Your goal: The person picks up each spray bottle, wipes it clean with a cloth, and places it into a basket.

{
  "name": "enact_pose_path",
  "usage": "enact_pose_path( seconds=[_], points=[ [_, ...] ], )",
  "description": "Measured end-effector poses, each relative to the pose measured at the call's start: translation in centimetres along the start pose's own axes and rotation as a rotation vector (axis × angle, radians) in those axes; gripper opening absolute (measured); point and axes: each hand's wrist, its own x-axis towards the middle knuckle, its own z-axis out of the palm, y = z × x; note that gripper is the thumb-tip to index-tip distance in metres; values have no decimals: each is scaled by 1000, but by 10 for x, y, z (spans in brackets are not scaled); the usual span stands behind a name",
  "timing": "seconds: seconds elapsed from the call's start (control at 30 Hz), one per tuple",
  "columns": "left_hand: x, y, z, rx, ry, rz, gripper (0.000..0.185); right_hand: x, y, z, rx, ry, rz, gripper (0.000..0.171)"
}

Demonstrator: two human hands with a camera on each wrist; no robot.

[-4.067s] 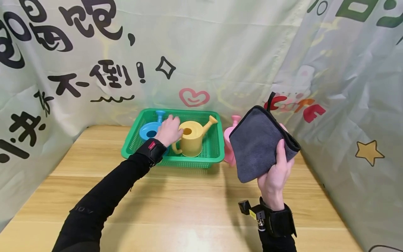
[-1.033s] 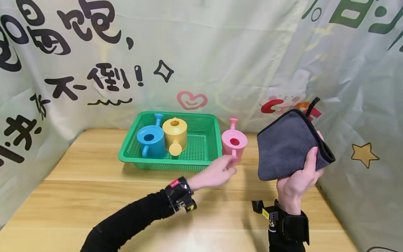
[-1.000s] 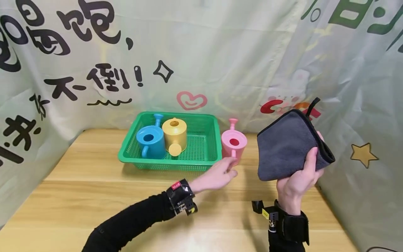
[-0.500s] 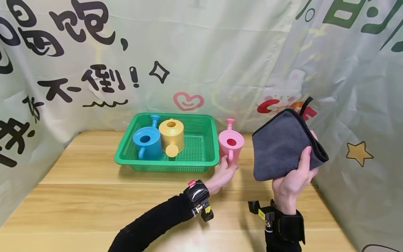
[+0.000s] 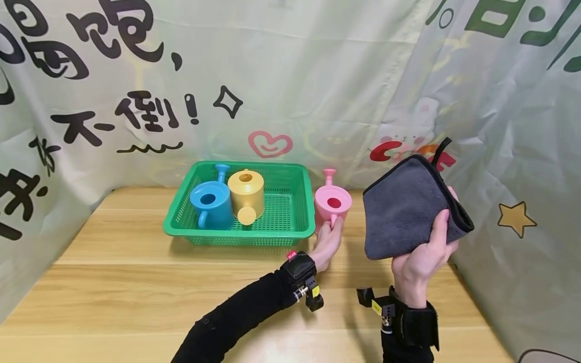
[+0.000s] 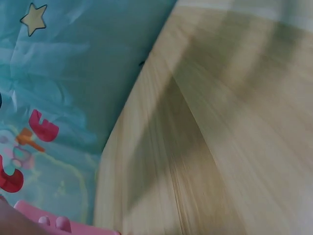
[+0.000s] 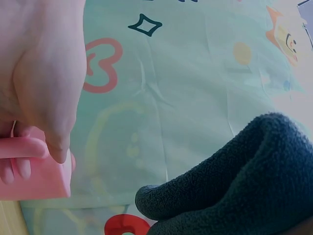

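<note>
A pink toy watering can (image 5: 333, 204) stands on the wooden table (image 5: 136, 282), just right of a green basket (image 5: 240, 236). My left hand (image 5: 328, 241) reaches up to it from the front, and its fingers curl round the can's handle. In the right wrist view, fingertips (image 7: 19, 152) lie on the pink can (image 7: 44, 183). My right hand (image 5: 419, 262) holds a folded grey cloth (image 5: 406, 212) upright above the table's right side, thumb across its front. The cloth's fuzzy edge (image 7: 244, 186) fills the right wrist view.
Inside the basket a blue watering can (image 5: 211, 204) and a yellow watering can (image 5: 246, 194) stand side by side. A printed fabric backdrop (image 5: 317, 75) closes off the back and right. The left wrist view shows blurred table (image 6: 220, 147) and a bit of pink can (image 6: 68, 226).
My left hand left the yellow can in the basket, crossed to the right and closed on the pink can's handle. The cloth in my right hand has hardly moved.
</note>
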Motion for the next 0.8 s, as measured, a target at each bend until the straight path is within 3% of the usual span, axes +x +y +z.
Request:
enact_pose_path(
  seconds=[0.27, 0.57, 0.67, 0.8],
  points=[
    [3, 3, 6, -147, 39, 5, 45, 1, 3, -4, -53, -63, -46, 35],
    [9, -2, 1, -56, -97, 117, 38, 0, -1, -1, -6, -18, -8, 33],
    [6, 4, 2, -43, -111, 148, 36, 1, -3, 0, 3, -2, -15, 32],
    [0, 20, 0, -44, -131, 239, 35, 3, -4, 0, 19, 15, -16, 32]
  ],
)
